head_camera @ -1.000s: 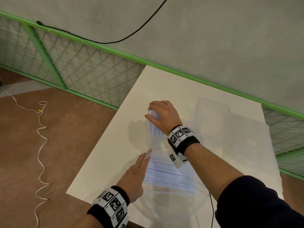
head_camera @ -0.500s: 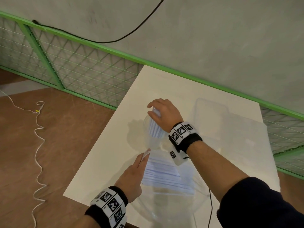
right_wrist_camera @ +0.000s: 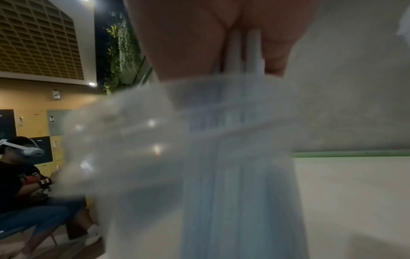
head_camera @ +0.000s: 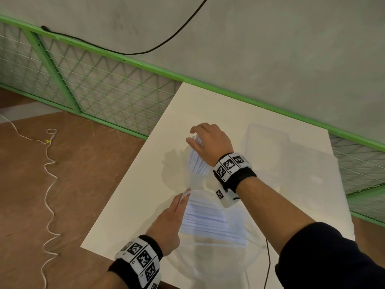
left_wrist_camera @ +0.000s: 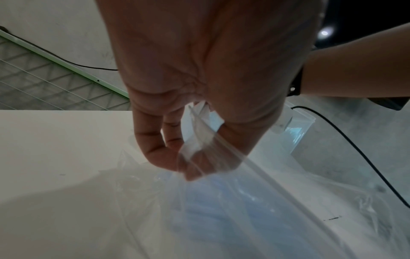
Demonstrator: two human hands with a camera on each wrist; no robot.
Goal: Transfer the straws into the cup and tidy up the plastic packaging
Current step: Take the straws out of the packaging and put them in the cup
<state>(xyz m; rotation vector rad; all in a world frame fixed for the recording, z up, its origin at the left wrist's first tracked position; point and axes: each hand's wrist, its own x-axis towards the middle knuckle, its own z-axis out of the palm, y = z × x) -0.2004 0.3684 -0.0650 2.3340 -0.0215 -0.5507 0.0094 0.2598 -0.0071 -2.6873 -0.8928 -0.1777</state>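
On the white table (head_camera: pixel 129 205) stands a clear cup (head_camera: pixel 191 174), hard to make out. My right hand (head_camera: pixel 198 138) grips a bunch of white straws (head_camera: pixel 196 161) by their tops, with their lower ends in the cup. The right wrist view shows those straws (right_wrist_camera: pixel 241 52) between my fingers, with the blurred cup rim (right_wrist_camera: pixel 177 108) below. My left hand (head_camera: pixel 181 201) pinches the open edge of a clear plastic bag (head_camera: pixel 218 253) near the table's front. More straws (head_camera: pixel 208 222) lie inside the bag. The left wrist view shows the bag's edge (left_wrist_camera: pixel 199 133) held between thumb and fingers.
A clear lidded box (head_camera: pixel 268 142) and a clear sheet (head_camera: pixel 312 178) lie at the table's back right. A green wire fence (head_camera: pixel 93 84) and grey wall run behind. A white cable (head_camera: pixel 49 184) lies on the brown floor. Another person (right_wrist_camera: pixel 20 171) sits in the right wrist view.
My right hand has shifted the bunch of straws slightly over the cup. My left hand has kept hold of the bag's edge in about the same place.
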